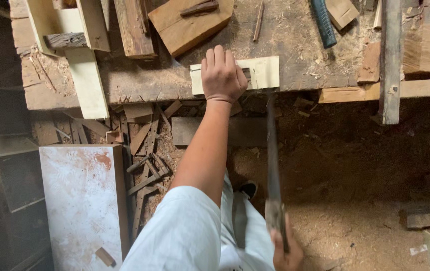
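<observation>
1. The left hand (222, 75) was pressed flat, fingers together, on a pale wood piece (262, 73) at the counter (295, 45) edge.
2. The right hand (286, 251) was clenched around a handsaw (273, 170), its blade angled up to the piece.

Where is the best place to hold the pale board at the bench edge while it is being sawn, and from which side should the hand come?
Probably on its flat top, left of the cut, coming from above. The pale board lies flat at the workbench edge, and the left hand presses there, clear of the saw held in the right hand.
</observation>
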